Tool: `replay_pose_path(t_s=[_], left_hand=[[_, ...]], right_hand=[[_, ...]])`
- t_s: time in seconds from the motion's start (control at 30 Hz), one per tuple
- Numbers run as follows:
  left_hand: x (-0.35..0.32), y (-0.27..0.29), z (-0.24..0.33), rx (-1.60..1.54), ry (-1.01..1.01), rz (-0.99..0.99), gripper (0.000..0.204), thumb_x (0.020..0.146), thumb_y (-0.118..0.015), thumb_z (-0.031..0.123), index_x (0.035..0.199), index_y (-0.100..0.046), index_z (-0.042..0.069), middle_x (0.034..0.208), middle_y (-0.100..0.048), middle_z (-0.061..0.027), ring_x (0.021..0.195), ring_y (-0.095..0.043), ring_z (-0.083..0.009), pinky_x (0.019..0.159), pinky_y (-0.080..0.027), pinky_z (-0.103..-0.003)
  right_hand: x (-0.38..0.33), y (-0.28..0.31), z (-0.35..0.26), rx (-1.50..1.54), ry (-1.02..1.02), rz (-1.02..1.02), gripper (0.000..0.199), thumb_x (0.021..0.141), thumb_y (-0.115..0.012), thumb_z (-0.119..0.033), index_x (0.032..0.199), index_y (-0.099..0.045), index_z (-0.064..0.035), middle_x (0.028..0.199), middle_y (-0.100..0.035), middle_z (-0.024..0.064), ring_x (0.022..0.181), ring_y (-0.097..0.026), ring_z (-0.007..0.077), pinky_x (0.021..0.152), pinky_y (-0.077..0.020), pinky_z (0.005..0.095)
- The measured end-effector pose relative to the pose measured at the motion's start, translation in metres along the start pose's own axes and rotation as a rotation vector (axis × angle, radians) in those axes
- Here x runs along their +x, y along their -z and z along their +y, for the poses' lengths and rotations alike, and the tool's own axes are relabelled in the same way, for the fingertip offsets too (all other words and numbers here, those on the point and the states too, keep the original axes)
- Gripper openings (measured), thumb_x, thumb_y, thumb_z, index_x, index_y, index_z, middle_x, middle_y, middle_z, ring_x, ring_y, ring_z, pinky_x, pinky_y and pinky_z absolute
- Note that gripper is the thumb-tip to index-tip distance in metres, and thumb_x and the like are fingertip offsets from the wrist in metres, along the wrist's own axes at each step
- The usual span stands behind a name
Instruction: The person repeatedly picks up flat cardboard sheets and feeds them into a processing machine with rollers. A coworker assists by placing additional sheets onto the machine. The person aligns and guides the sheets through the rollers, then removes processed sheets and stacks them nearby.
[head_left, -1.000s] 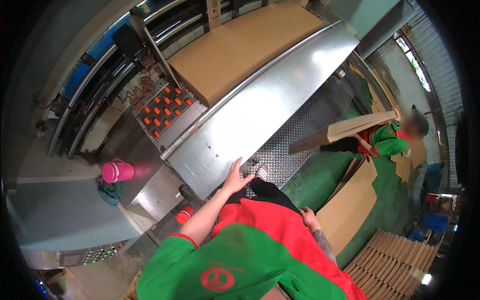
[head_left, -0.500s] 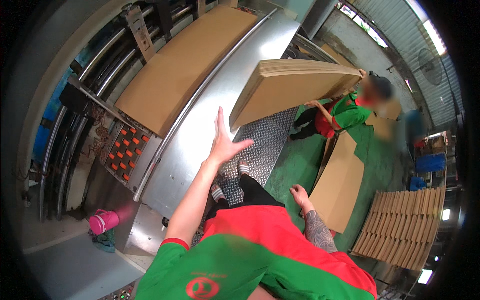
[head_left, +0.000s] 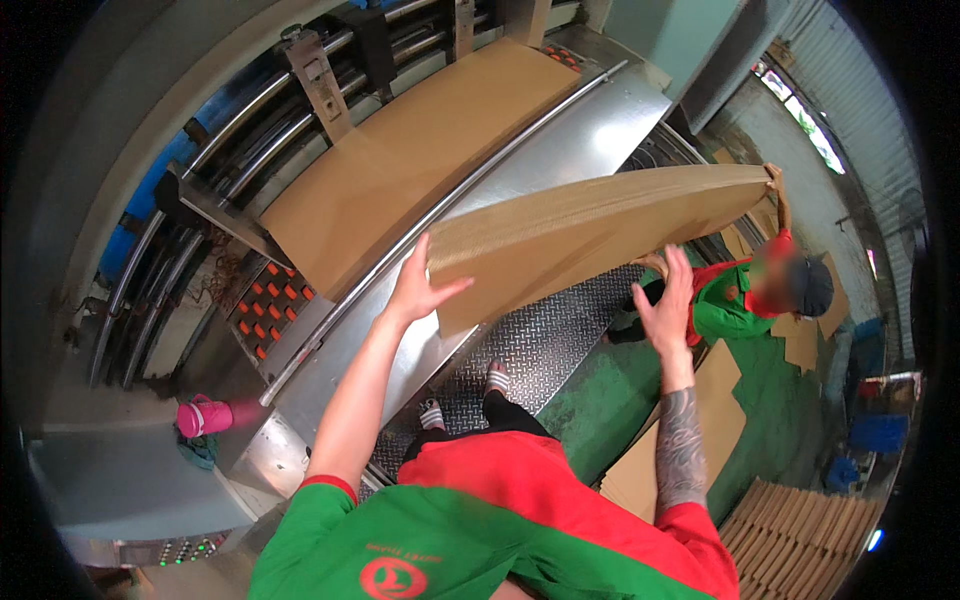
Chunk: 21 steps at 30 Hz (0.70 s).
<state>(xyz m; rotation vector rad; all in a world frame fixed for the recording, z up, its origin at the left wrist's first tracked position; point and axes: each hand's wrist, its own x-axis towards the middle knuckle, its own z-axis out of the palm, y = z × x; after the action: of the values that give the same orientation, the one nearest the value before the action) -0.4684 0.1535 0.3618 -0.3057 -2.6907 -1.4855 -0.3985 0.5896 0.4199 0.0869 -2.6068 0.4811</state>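
Observation:
A thick stack of brown cardboard sheets (head_left: 590,230) hangs edge-on across the middle, above the steel machine table (head_left: 560,150). My left hand (head_left: 418,285) is raised with fingers spread at the stack's near left end, touching its edge. My right hand (head_left: 668,305) is up, open, just under the stack's lower edge. A co-worker (head_left: 760,290) in green and red holds the far right end of the stack.
More cardboard (head_left: 420,165) lies flat on the machine bed. An orange-buttoned panel (head_left: 265,315) sits at the left, with a pink bottle (head_left: 203,415) below it. I stand on a checker-plate step (head_left: 530,345). Cardboard piles (head_left: 800,530) lie on the green floor.
The cardboard stack has swung across toward me from the co-worker's side. Both my hands have risen to meet it; the right came up from beside my hip.

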Motion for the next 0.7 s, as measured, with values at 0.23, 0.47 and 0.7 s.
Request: replay_pose_path(t_s=[0.23, 0.47, 0.7], left_hand=[[-0.095, 0.027, 0.014, -0.05, 0.038, 0.089, 0.088, 0.069, -0.099, 0.025, 0.138, -0.051, 0.001, 0.127, -0.069, -0.0148, 0.119, -0.066, -0.0272, 0.103, -0.051, -0.04], [-0.183, 0.092, 0.011, -0.048, 0.201, 0.311, 0.08, 0.07, -0.097, 0.015, 0.136, -0.054, 0.003, 0.125, -0.07, -0.0136, 0.115, -0.068, -0.0238, 0.101, -0.053, -0.038], [-0.264, 0.156, -0.016, -0.327, 0.395, 0.516, 0.089, 0.065, -0.096, 0.004, 0.142, -0.05, 0.003, 0.13, -0.066, -0.0092, 0.117, -0.066, -0.0228, 0.104, -0.054, -0.041]], right_hand=[[0.158, 0.0, -0.022, -0.242, 0.518, -0.444, 0.116, 0.067, -0.092, -0.03, 0.162, -0.029, -0.0121, 0.165, -0.033, 0.0102, 0.157, -0.026, 0.031, 0.127, -0.0161, 0.0587], [0.21, -0.055, -0.111, -0.035, 0.823, -0.778, 0.085, 0.063, -0.093, -0.038, 0.131, -0.052, -0.0077, 0.117, -0.059, 0.0096, 0.12, -0.056, 0.034, 0.106, -0.0421, 0.0569], [0.219, -0.063, -0.219, -0.041, 1.124, -0.705, 0.073, 0.066, -0.09, -0.047, 0.114, -0.054, -0.0064, 0.112, -0.059, 0.0108, 0.113, -0.057, 0.0329, 0.088, -0.0464, 0.0482]])
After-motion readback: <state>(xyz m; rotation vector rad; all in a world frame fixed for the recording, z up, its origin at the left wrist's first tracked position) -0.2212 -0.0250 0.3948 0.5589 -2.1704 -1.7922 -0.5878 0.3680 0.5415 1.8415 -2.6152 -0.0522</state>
